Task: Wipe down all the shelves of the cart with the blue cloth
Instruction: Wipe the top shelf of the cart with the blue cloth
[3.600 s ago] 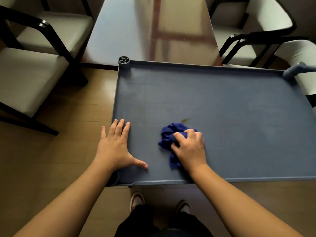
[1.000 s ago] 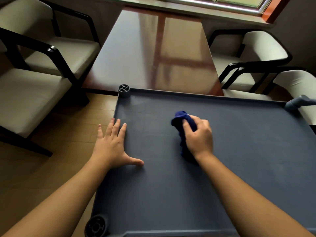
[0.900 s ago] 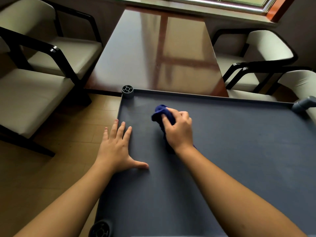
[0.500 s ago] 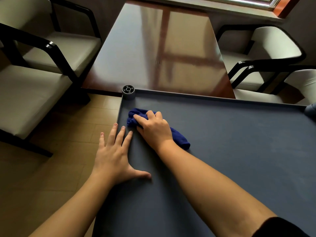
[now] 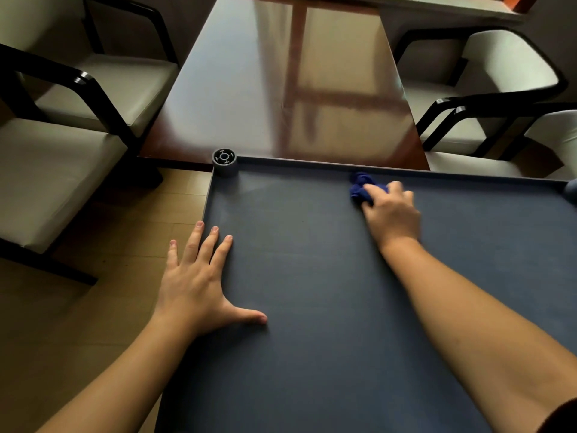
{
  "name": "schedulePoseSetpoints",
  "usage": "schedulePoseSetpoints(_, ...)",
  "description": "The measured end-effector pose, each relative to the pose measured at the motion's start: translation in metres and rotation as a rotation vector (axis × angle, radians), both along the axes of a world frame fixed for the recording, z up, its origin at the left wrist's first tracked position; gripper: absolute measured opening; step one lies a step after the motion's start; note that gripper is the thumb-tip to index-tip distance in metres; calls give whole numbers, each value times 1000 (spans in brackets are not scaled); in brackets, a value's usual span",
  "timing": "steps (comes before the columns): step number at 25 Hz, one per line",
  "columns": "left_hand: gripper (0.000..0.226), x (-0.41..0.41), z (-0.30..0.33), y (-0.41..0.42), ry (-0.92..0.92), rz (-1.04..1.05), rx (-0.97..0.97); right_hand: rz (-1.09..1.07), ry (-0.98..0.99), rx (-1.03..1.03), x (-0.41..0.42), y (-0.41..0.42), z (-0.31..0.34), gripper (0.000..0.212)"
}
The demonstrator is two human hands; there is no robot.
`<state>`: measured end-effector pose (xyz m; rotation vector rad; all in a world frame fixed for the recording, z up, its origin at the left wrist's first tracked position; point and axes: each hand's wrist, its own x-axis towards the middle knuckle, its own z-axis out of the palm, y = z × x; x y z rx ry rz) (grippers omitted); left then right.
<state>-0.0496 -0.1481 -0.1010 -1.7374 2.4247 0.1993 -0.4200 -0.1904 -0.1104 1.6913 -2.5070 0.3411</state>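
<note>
Left hand (image 5: 199, 285) flat; right hand (image 5: 390, 214) fisted, outstretched.

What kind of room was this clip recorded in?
Probably a meeting or conference room: a long glossy wooden table flanked by cushioned black-framed armchairs, with a grey utility cart parked against the table's end.

Two bare forearms are seen, uncovered from wrist to near the elbow. The left hand (image 5: 199, 285) and right hand (image 5: 390, 214) are ungloved, and the nails of the left are trimmed short. A dark sleeve edge (image 5: 562, 414) is glimpsed at 4 o'clock, on the right arm.
</note>
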Motion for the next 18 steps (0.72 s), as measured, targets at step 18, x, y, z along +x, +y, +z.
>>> schedulePoseSetpoints(18, 166, 5, 31, 48, -8, -157, 93, 80, -594, -298, 103, 114, 44, 33)
